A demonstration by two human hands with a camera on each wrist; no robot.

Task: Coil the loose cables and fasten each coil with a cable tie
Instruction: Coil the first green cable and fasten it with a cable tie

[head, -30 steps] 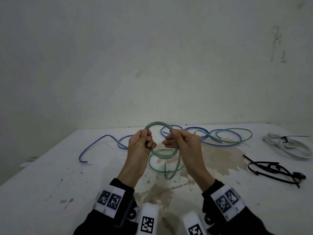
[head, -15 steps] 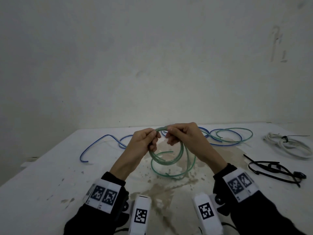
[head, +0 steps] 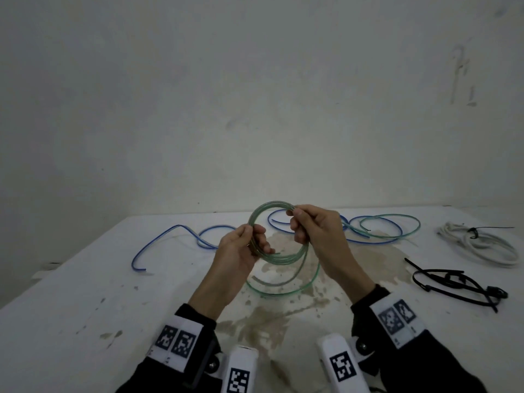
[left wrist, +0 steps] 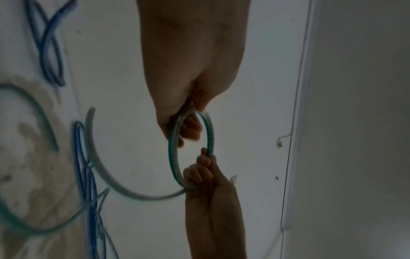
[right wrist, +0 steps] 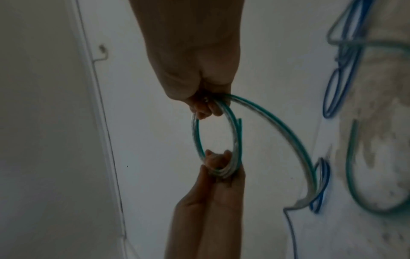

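A green cable (head: 265, 212) is wound into a small coil held upright above the white table (head: 85, 293). My left hand (head: 249, 241) grips the coil's left side, and my right hand (head: 297, 222) pinches its top right. In the left wrist view the green cable's coil (left wrist: 172, 152) runs between both hands; the right wrist view shows the green cable (right wrist: 235, 133) the same way. A loose green tail (head: 286, 290) hangs in a loop down to the table. More green cable (head: 397, 217) trails off to the right.
A blue cable (head: 175, 229) snakes across the back of the table behind my hands. A white cable coil (head: 482, 245) with a black tie sits at the far right. Several black cable ties (head: 456, 282) lie at the right, nearer me. Brown stains mark the tabletop.
The coil has been turned upright and raised a little. My right hand moved from over the coil to its top right, and the hanging tail loop swung lower.
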